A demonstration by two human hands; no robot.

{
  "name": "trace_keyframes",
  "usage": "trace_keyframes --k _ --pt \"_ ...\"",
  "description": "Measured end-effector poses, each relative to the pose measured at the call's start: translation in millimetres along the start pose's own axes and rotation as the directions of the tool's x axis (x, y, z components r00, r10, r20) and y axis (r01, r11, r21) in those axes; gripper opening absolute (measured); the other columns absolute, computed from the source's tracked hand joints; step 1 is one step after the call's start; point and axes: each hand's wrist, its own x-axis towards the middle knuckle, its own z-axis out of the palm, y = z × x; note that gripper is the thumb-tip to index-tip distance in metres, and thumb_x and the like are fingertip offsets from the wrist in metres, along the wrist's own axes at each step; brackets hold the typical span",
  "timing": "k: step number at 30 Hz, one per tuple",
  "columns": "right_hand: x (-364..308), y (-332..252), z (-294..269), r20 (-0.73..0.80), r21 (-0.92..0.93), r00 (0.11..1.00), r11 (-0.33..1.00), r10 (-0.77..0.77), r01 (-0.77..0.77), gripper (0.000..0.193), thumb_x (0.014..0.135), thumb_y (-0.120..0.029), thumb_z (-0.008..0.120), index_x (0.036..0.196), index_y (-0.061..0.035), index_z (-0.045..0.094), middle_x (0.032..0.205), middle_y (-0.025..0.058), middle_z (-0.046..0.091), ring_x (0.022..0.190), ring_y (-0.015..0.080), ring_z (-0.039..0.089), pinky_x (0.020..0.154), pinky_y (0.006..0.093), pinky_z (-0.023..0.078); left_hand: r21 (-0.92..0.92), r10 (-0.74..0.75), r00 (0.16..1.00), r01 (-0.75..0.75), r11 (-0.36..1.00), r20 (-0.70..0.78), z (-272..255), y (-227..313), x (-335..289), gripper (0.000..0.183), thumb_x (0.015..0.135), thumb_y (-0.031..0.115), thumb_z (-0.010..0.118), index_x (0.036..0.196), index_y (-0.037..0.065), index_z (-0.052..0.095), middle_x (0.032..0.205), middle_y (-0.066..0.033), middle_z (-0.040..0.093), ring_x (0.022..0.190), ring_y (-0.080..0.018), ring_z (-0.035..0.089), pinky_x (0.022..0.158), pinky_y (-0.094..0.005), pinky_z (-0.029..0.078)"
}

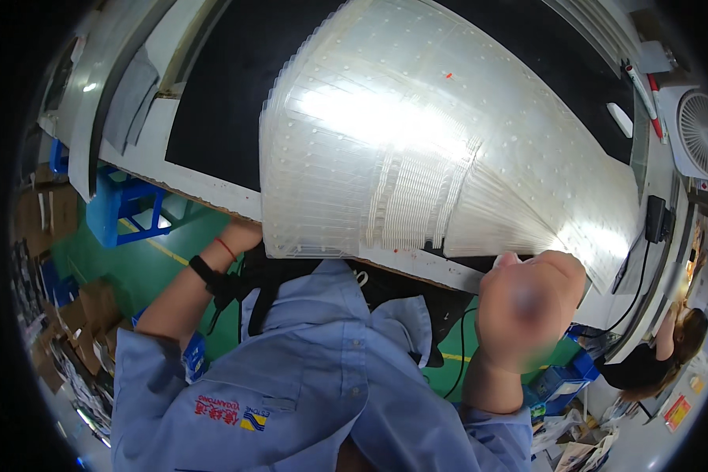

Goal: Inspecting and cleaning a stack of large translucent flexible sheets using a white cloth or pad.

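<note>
A thick stack of clear plastic sheets [511, 149] lies fanned out and curved over the work table, dotted with small bumps and marked by a small red spot near its far part. My right hand [531, 303] is closed at the near right corner of the stack, its fingers wrapped on the sheets' edges. At the near left, my left hand [244, 234] meets the stack's lower left edge. The sheets and table edge hide its fingers, so I cannot see their grip.
A black mat [220, 102] covers part of the white table. On the right are a white fan [702, 132], red and white markers [643, 94], a white oval piece [620, 119] and a black plug with cable [658, 220]. A blue stool [126, 208] stands left; another person [657, 354] sits at the right.
</note>
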Motion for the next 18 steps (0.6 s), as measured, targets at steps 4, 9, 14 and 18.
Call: trace_keyframes --k 4,9,14,18 --pt "3.7 -3.1 4.8 -0.010 -0.023 1.000 1.000 -0.010 0.010 0.032 0.065 0.011 0.066 0.093 -0.0042 0.069 0.087 0.0088 0.059 0.075 0.0233 0.054 0.065 0.0318 0.043 0.223 0.070 0.996 -0.079 0.972 0.048 -53.1 171.1 -43.5 0.034 0.098 0.026 0.051 0.122 0.005 0.065 0.124 -0.0182 0.065 0.116 -0.0316 0.061 0.100 -0.0401 0.046" --pt "2.1 -4.6 4.0 0.078 -0.047 0.994 0.996 -0.077 0.081 0.037 0.060 0.008 0.065 0.094 -0.0054 0.075 0.093 0.0086 0.063 0.081 0.0255 0.057 0.073 0.0347 0.045 -0.712 0.228 0.974 -0.174 0.681 -0.020 -76.2 263.5 -77.9 0.033 0.102 0.022 0.048 0.120 -0.002 0.061 0.110 -0.0151 0.068 0.102 -0.0187 0.064 0.089 -0.0323 0.049" --pt "2.0 -6.1 3.6 0.154 -0.055 0.977 0.986 -0.150 0.160 0.035 0.062 0.000 0.068 0.096 -0.0070 0.076 0.095 0.0100 0.064 0.085 0.0275 0.059 0.080 0.0364 0.045 -0.722 0.164 0.976 -0.217 0.657 -0.144 -78.5 292.3 -82.0 0.024 0.101 0.019 0.051 0.110 -0.001 0.062 0.098 -0.0110 0.069 0.087 -0.0136 0.062 0.079 -0.0276 0.048" --pt "-0.6 -4.4 4.8 0.174 -0.060 0.971 0.982 -0.165 0.178 0.034 0.063 -0.003 0.068 0.096 -0.0081 0.076 0.096 0.0093 0.065 0.086 0.0273 0.059 0.081 0.0366 0.045 -0.718 -0.056 0.983 -0.087 0.691 -0.173 -78.7 304.4 -77.9 0.025 0.101 0.022 0.054 0.091 0.002 0.065 0.084 -0.0073 0.070 0.074 -0.0083 0.060 0.069 -0.0213 0.045"
